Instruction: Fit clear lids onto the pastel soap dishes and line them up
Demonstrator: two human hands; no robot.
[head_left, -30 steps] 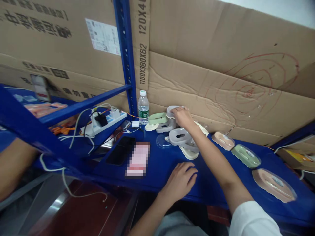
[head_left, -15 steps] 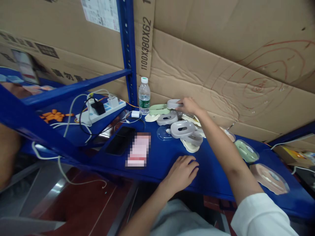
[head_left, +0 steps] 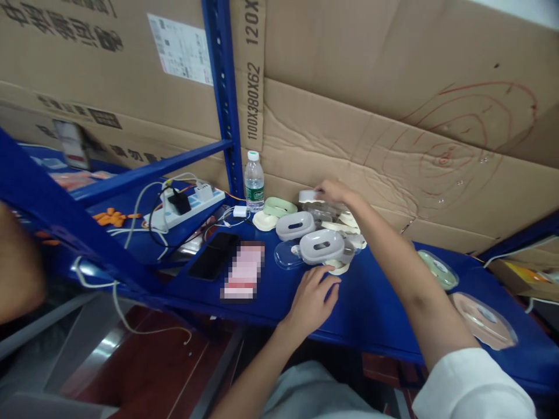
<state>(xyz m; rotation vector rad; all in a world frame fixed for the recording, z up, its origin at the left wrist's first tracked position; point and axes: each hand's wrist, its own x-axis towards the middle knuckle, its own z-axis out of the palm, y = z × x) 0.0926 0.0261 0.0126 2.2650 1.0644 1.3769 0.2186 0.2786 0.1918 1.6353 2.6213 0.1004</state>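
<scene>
My right hand [head_left: 335, 191] reaches to the back of the pile, its fingers closed on the edge of a small grey soap dish [head_left: 308, 196]. My left hand [head_left: 311, 295] lies low at the front of the pile, fingers spread, holding nothing. Just beyond its fingertips is a light-grey oval soap dish [head_left: 311, 251] with a slot in its floor. Behind that one sits another grey dish [head_left: 286, 228]. A green dish [head_left: 279, 205] and a cream wavy-edged piece [head_left: 264, 220] are to the left. A clear lid [head_left: 286, 255] lies beside the front dish.
A water bottle [head_left: 254, 181] stands by the blue post. A dark phone [head_left: 213, 256] and a phone with a blurred screen [head_left: 244, 270] lie left. Beyond the frame are a power strip [head_left: 187, 208] and orange pieces [head_left: 111, 217]. Green [head_left: 439, 269] and pink [head_left: 483, 320] lidded dishes lie right.
My left hand has moved forward, up to the front of the pile. My right hand stays on the small grey dish at the back. The view has shifted slightly.
</scene>
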